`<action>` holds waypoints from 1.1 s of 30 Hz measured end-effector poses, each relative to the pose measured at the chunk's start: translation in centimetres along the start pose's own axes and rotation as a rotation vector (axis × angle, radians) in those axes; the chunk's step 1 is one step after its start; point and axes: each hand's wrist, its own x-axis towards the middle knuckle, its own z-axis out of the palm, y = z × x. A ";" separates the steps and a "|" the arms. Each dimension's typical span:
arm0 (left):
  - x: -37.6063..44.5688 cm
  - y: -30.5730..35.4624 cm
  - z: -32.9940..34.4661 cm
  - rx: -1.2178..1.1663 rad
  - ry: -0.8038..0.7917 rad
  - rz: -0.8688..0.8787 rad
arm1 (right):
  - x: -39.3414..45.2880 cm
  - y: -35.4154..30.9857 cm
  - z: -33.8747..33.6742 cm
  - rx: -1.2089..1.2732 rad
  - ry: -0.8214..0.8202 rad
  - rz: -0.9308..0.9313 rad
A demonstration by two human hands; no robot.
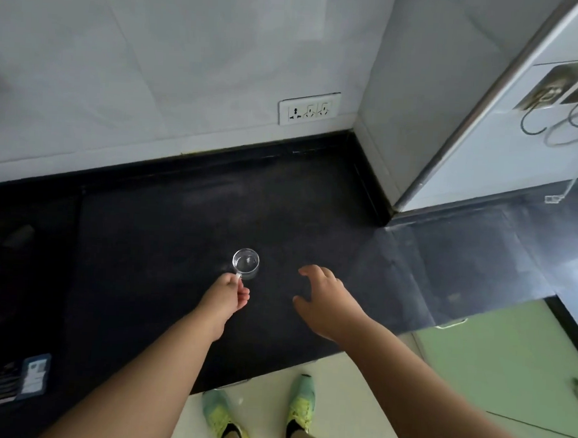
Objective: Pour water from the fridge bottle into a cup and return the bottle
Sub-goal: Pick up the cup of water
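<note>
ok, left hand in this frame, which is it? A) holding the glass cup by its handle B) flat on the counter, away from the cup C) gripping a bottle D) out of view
A: the left hand pinches the handle of the glass cup, which stands upright on the dark counter; the right hand hovers beside it holding nothing, and no bottle is in view.

Cup (246, 262): clear glass, smooth, glossy. Countertop (180, 220): black stone, finely speckled, dull sheen, glossier toward right edge. Wall tiles (155, 61): pale, smooth, satin. My shoes (299, 407): knit cloth, matt.
</note>
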 end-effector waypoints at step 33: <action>-16.2 8.2 6.7 0.608 -0.633 0.541 | -8.1 4.0 -7.7 0.366 0.394 0.063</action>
